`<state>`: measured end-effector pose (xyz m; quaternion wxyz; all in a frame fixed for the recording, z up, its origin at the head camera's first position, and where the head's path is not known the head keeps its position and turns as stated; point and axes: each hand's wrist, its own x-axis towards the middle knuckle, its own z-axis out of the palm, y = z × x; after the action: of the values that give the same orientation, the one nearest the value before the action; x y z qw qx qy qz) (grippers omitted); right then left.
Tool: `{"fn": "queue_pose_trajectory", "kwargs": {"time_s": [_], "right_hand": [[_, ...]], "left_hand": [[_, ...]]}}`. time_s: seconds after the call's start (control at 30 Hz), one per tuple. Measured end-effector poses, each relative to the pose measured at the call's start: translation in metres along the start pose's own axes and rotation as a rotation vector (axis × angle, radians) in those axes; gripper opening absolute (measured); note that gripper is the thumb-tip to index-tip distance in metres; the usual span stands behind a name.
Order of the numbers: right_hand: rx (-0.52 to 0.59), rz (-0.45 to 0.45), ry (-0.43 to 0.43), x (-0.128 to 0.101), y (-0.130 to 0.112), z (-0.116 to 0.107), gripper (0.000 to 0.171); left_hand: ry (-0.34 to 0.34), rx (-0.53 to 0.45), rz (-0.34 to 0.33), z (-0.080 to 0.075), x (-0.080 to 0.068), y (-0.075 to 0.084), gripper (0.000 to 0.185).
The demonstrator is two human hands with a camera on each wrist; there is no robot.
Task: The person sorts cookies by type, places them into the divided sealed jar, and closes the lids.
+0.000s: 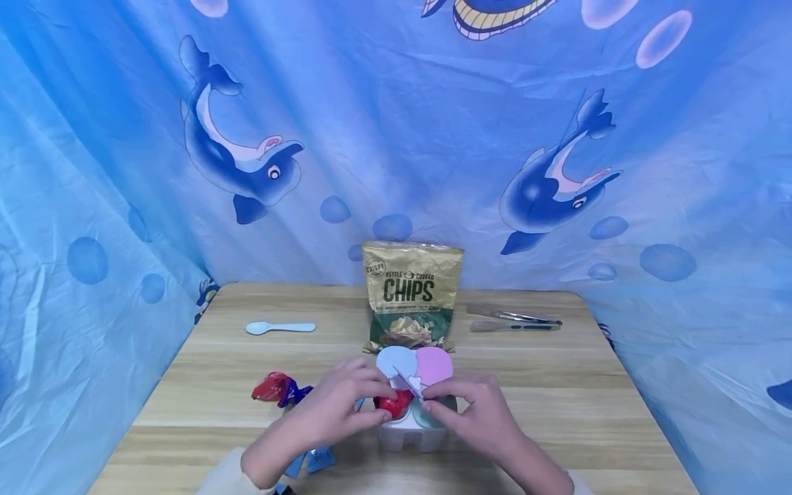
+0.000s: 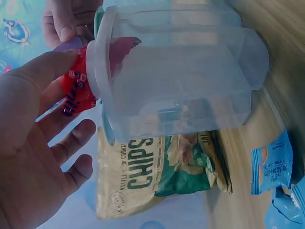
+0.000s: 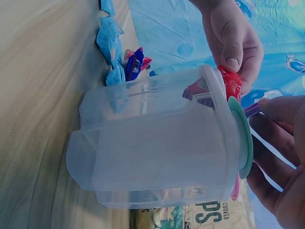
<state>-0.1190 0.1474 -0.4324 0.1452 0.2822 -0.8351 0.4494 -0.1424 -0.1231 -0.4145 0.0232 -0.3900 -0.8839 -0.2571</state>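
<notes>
A clear plastic container (image 1: pixel 411 432) with several compartments stands near the table's front edge. Its blue lid (image 1: pixel 396 359) and pink lid (image 1: pixel 434 364) are flipped open at the back, and a green lid (image 3: pixel 240 138) lies shut on one compartment. My left hand (image 1: pixel 361 399) grips a red snack packet (image 1: pixel 394 403) at the mouth of a compartment, with the thumb (image 3: pixel 232 45) pressed on the packet (image 3: pixel 231 81). My right hand (image 1: pixel 442 401) pinches a pale purple lid (image 1: pixel 410 380) upright at the container's middle. The left wrist view shows the container (image 2: pixel 176 71) and packet (image 2: pixel 76 90) from the side.
A gold bag of chips (image 1: pixel 411 295) stands just behind the container. A light blue spoon (image 1: pixel 280 328) lies at the back left, metal tongs (image 1: pixel 513 321) at the back right. Red and blue snack packets (image 1: pixel 278 388) and pale blue packets (image 1: pixel 312 459) lie left of the container.
</notes>
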Motion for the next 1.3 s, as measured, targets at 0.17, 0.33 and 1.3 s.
{"fn": "queue_pose_trajectory", "kwargs": {"time_s": [0.17,0.33,1.3], "right_hand": [[0.0,-0.023,0.016,-0.001,0.0,0.003,0.018],[-0.002,-0.06,0.031,-0.001,0.002,0.004,0.017],[0.011,-0.013,0.009,-0.003,0.002,0.004,0.013]], "left_hand": [[0.033,-0.041,0.026,0.002,0.002,0.002,0.015],[0.076,-0.042,0.107,0.002,0.006,0.009,0.014],[0.117,-0.224,-0.042,-0.004,-0.012,-0.006,0.023]]}}
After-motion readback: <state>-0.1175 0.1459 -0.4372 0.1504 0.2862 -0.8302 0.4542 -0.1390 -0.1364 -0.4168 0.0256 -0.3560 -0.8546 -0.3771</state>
